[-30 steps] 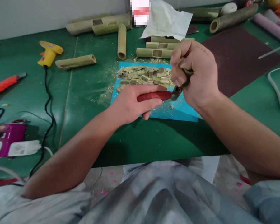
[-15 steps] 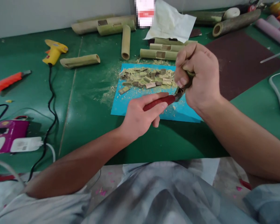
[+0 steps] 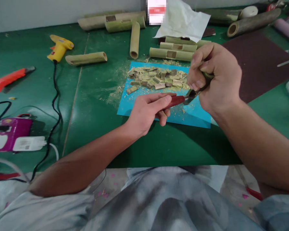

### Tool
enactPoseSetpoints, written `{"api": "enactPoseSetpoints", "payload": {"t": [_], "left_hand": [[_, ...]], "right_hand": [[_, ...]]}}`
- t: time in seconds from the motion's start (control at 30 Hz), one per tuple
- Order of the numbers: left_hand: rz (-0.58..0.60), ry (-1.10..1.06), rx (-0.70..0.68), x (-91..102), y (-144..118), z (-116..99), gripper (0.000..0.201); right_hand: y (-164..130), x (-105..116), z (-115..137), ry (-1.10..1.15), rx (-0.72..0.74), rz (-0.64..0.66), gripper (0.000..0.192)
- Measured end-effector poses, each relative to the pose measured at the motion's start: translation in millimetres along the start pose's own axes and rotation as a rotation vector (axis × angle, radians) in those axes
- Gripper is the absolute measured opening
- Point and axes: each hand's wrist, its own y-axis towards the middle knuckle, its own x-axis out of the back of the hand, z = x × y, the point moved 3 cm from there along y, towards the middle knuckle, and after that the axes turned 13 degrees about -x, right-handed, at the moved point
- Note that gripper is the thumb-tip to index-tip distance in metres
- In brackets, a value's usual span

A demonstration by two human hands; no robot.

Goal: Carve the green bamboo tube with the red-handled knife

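My left hand (image 3: 148, 110) is closed round a red-handled tool (image 3: 176, 101), its thumb lying along the handle. The tool's short metal part meets the end of a green bamboo tube (image 3: 209, 77); its tip is hidden there, so I cannot tell its exact kind. My right hand (image 3: 218, 75) is wrapped in a fist round that bamboo tube and hides most of it. Both hands are above a blue sheet (image 3: 135, 107), which bears a heap of bamboo chips and shavings (image 3: 159, 78).
Notched bamboo tubes (image 3: 172, 54) lie behind the sheet, with more (image 3: 125, 24) along the wall. On the left are a yellow glue gun (image 3: 59, 48), an orange utility knife (image 3: 9, 79) and a purple power box (image 3: 12, 133) with cables. A dark brown sheet (image 3: 262, 64) lies at right.
My right hand and the bamboo tube have shifted slightly right relative to the sheet. The left hand's grip on the red handle has turned a little. The whole view has shifted too.
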Motion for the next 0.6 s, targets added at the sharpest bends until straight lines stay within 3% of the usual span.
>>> {"api": "enactPoseSetpoints", "payload": {"t": [0.2, 0.4, 0.6], "left_hand": [[0.103, 0.266, -0.179, 6.0, 0.8, -21.1, 0.033], [0.169, 0.386, -0.188, 11.4, 4.1, -34.4, 0.032], [0.160, 0.428, -0.211, 11.4, 5.0, -35.7, 0.032]], "right_hand": [[1.9, 0.5, -0.9, 0.009, -0.006, 0.014, 0.013], [5.2, 1.4, -0.4, 0.016, -0.016, 0.056, 0.013], [6.0, 2.2, 4.9, 0.002, -0.060, 0.145, 0.020]]}}
